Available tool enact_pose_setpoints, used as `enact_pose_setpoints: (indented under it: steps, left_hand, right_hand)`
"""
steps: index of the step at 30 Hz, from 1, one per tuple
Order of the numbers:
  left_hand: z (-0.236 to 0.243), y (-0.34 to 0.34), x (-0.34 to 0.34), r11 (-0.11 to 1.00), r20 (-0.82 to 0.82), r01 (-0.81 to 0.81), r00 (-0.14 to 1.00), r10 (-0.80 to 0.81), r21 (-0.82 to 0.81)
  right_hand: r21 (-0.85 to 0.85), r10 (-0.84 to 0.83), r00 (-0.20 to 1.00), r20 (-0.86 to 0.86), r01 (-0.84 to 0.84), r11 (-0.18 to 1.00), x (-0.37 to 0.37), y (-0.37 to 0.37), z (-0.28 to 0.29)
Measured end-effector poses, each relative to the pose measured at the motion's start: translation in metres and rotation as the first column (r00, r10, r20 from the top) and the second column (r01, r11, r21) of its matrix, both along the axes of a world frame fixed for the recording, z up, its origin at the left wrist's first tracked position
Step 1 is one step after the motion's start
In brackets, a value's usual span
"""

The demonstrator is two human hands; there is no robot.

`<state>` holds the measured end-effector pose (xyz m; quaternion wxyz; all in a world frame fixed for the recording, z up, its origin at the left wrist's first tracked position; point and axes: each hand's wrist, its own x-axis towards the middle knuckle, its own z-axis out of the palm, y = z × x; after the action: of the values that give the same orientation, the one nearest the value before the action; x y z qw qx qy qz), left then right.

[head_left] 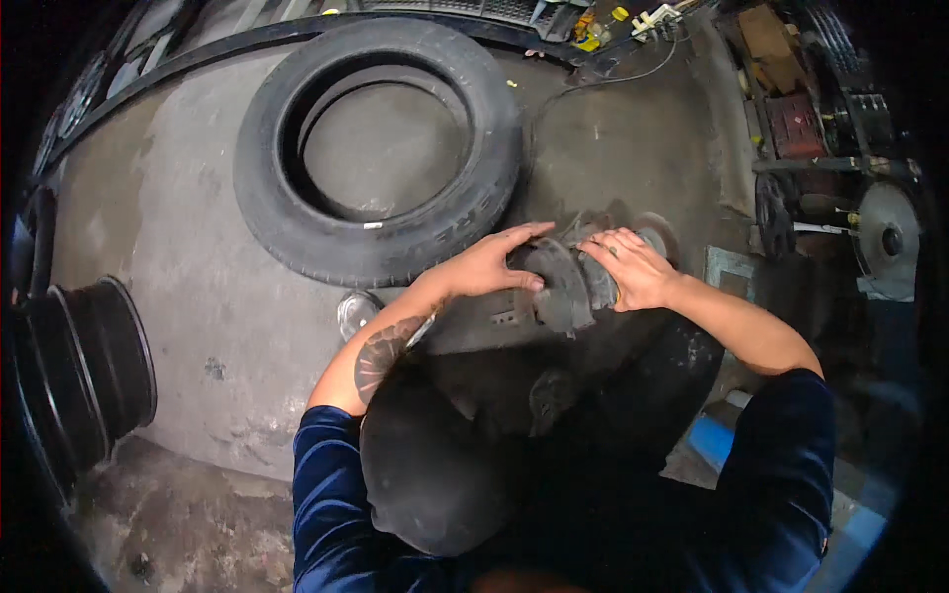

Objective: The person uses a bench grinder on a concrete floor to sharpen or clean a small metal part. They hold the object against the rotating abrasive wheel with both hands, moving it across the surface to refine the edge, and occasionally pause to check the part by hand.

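My left hand curves round the left edge of a grey, disc-shaped metal part, its thumb and fingers spread along the rim. My right hand bends its fingers over the top of a grey block just right of the disc. Both hands are close together, palms facing inward. Behind my right fingers shows another round, brownish metal piece. How these parts join is too blurred and dark to tell. A large black tire lies flat on the floor beyond my left hand.
A black wheel rim stands at the far left. Shelving on the right holds a red box and a grey disc. Yellow bottles and a cable are at the back. A blue object lies near my right elbow.
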<state>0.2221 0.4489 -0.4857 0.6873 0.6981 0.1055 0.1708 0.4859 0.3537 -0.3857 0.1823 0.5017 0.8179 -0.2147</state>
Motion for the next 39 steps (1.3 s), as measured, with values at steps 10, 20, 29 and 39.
enact_pose_setpoints:
  steps: [10,20,29,39]
  left_hand:
    - [0.018,0.014,-0.006,0.912,-0.124,0.101,0.991,-0.055,0.397]
    - [0.017,0.027,-0.042,0.939,-0.016,0.138,0.99,-0.14,0.315]
    - [0.003,0.014,-0.046,0.948,0.076,-0.046,0.997,0.024,0.314]
    - [-0.004,-0.025,-0.056,0.901,0.148,-0.248,0.967,0.208,0.357]
  right_hand:
    - [0.055,0.172,0.985,-0.026,-0.17,0.984,-0.02,0.026,0.002]
    - [0.093,0.224,0.965,-0.138,-0.212,0.973,-0.05,0.035,-0.005]
    - [0.025,0.21,0.97,-0.123,-0.208,0.978,-0.056,0.047,-0.002]
    - [0.014,0.389,0.921,0.022,-0.39,0.921,-0.067,0.041,-0.005]
